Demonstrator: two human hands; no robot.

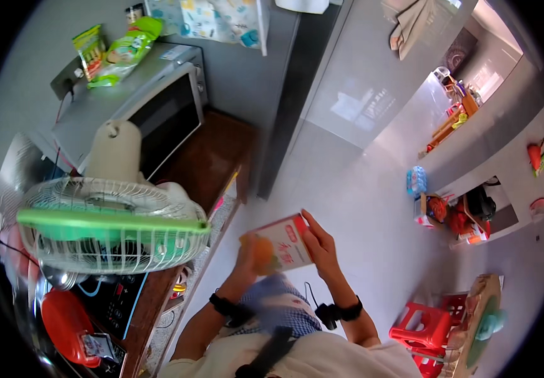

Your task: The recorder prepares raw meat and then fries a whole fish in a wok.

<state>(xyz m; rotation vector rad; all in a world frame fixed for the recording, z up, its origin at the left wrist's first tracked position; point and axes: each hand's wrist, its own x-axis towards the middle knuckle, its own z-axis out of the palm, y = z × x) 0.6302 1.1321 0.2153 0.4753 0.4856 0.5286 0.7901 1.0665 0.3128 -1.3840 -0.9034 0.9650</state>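
Both hands hold a flat cardboard box (279, 243) with red edges, a picture of orange fruit and printed writing. My left hand (247, 260) grips its left end and looks blurred. Fingers of my right hand (320, 243) are on the box's right edge, by the red side. The box is tilted, in front of my body and above the pale floor (347, 189). A dark band with a small device is on each wrist. Whatever is inside the box is hidden.
To the left, an electric fan (116, 227) with a green rim stands near a microwave oven (168, 118) and an induction cooktop (111, 302). Red plastic stools (423, 326) are at lower right. Boxes and bags (461, 217) sit farther right.
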